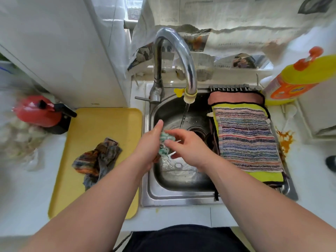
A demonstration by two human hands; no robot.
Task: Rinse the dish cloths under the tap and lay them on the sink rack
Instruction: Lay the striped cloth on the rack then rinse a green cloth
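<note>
- Dish cloth [166, 140] is being clamped between the fingers of the left hand [151, 144] and right hand [190, 150], over the sink [181, 197].
- Then it is best being shifted under the tap [189, 70] stream and squeezed.

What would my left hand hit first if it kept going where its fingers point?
Past the green cloth it holds, your left hand would probably meet the sink's back wall, between the tap's base and the water stream; depth is unclear.
</note>
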